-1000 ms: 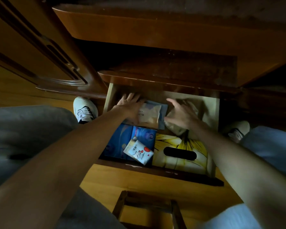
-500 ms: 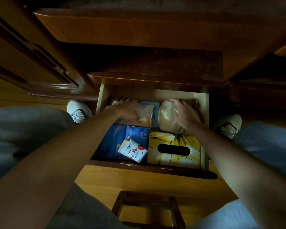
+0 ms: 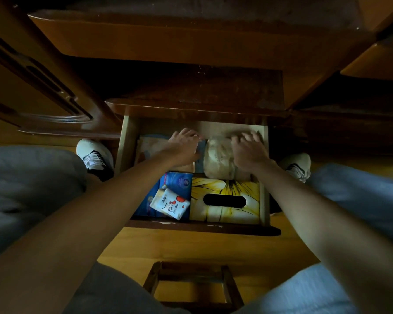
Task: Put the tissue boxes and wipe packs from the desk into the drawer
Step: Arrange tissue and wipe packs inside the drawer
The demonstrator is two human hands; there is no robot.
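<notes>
The wooden drawer (image 3: 125, 155) stands pulled out below the desk. At its front right lies a yellow flower tissue box (image 3: 225, 189), and at front left a blue pack (image 3: 176, 181) with a small white pack (image 3: 169, 205) lying tilted on it. A pale wipe pack (image 3: 149, 148) lies at the back left, with a blue-grey pack (image 3: 201, 150) beside it. My left hand (image 3: 183, 147) rests on these back packs with its fingers bent down and the tips hidden. My right hand (image 3: 250, 149) curls its fingers over the far end of a cream soft pack (image 3: 218, 159).
The dark desk edge (image 3: 191, 105) overhangs the drawer's back. A carved cabinet door (image 3: 43, 94) stands at the left. My knees and white shoes (image 3: 94, 155) flank the drawer on the yellow wood floor. A small wooden stool frame (image 3: 191, 284) sits below, between my legs.
My left hand has slid right, off the pale wipe pack toward the drawer's middle. My right hand has pushed the cream pack deeper toward the back right corner.
</notes>
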